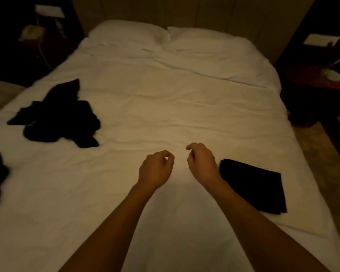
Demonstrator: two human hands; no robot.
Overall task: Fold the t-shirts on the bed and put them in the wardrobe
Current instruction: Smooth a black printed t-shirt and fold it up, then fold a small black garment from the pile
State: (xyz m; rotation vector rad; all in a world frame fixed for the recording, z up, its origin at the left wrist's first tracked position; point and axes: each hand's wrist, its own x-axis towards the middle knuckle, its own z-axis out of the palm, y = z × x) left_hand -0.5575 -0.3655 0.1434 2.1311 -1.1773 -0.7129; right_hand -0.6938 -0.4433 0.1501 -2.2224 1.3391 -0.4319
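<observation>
Your left hand [155, 167] and right hand [202, 163] hover loosely curled and empty over the white-sheeted bed [165, 107], one folded black t-shirt [253, 185] beside your right wrist, so reach left for the crumpled black t-shirt [57, 118] and spread it flat first.

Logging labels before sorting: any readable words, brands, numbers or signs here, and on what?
None can be read.
Folded shirt: plain black, no print visible.
Crumpled shirts: a faint bluish spot, too dim and blurred to read.
Wall plates: blank or too blurred to tell.
</observation>
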